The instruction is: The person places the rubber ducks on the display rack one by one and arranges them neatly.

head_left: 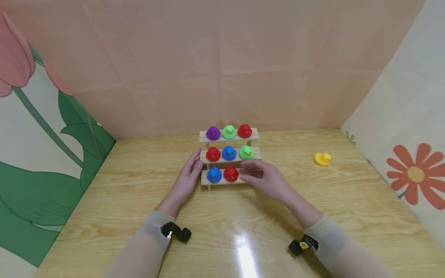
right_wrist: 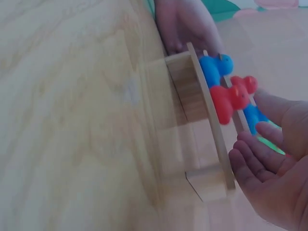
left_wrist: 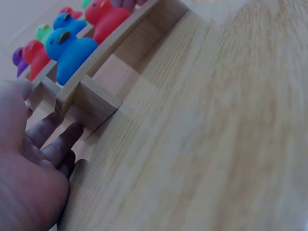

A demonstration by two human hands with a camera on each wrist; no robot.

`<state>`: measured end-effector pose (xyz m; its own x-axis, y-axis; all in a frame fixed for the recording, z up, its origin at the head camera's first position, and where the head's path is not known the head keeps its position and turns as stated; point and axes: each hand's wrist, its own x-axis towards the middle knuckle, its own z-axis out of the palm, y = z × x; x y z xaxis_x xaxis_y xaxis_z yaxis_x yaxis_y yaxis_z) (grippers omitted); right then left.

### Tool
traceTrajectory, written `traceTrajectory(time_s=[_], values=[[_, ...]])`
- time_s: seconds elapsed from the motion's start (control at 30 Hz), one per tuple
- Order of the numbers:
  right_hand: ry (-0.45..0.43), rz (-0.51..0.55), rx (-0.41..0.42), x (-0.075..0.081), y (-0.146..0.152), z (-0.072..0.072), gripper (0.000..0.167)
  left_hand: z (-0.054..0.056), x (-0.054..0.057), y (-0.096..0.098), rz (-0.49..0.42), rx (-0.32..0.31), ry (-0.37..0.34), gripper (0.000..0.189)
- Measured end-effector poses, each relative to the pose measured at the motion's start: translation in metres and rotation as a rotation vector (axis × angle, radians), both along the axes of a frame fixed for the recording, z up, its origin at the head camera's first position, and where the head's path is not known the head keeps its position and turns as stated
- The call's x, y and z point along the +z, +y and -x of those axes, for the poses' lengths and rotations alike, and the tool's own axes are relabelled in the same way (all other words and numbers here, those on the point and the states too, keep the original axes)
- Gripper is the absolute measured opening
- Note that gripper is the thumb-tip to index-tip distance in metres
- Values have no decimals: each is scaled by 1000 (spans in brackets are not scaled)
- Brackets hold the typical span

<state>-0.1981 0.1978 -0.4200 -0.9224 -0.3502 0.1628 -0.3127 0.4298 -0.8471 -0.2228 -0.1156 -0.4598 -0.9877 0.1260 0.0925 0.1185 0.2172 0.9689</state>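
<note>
A three-tier wooden rack [head_left: 221, 182] holds rubber ducks. On the top tier are a purple duck [head_left: 213, 133], a green one [head_left: 229, 132] and a red one [head_left: 245, 131]. The middle tier bears red [head_left: 213, 154], blue [head_left: 229, 153] and green [head_left: 247, 152] ducks. Below sit a blue duck [head_left: 214, 175] and a red duck [head_left: 231, 174]. My left hand [head_left: 187, 175] rests along the rack's left end, fingers loosely bent against the wood. At the bottom tier's right end is my right hand [head_left: 265, 178], thumb and fingers apart; no duck shows in it.
A yellow duck [head_left: 322, 159] lies on the wooden table [head_left: 215, 239], well to the right of the rack. Behind the table hangs a pinkish cloth [head_left: 219, 69]. Printed panels with a tulip [head_left: 14, 54] and an orange flower [head_left: 415, 174] stand at the sides.
</note>
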Motion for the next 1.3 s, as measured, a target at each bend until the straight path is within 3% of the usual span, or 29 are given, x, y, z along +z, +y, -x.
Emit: traceTrajectory(time_s=[0.37, 0.63, 0.97, 1.3], values=[[64, -17, -62, 21, 48, 5, 42, 0, 0, -1, -13, 4, 0, 60], [118, -7, -208, 37, 91, 12, 46, -3, 2, 2, 7, 6, -3, 61], [112, 7, -387, 28, 152, 32, 56, -2, 2, 1, 14, 1, -3, 63], [23, -53, -444, 8, 199, 41, 71, -4, 4, 1, -23, -9, 2, 65]])
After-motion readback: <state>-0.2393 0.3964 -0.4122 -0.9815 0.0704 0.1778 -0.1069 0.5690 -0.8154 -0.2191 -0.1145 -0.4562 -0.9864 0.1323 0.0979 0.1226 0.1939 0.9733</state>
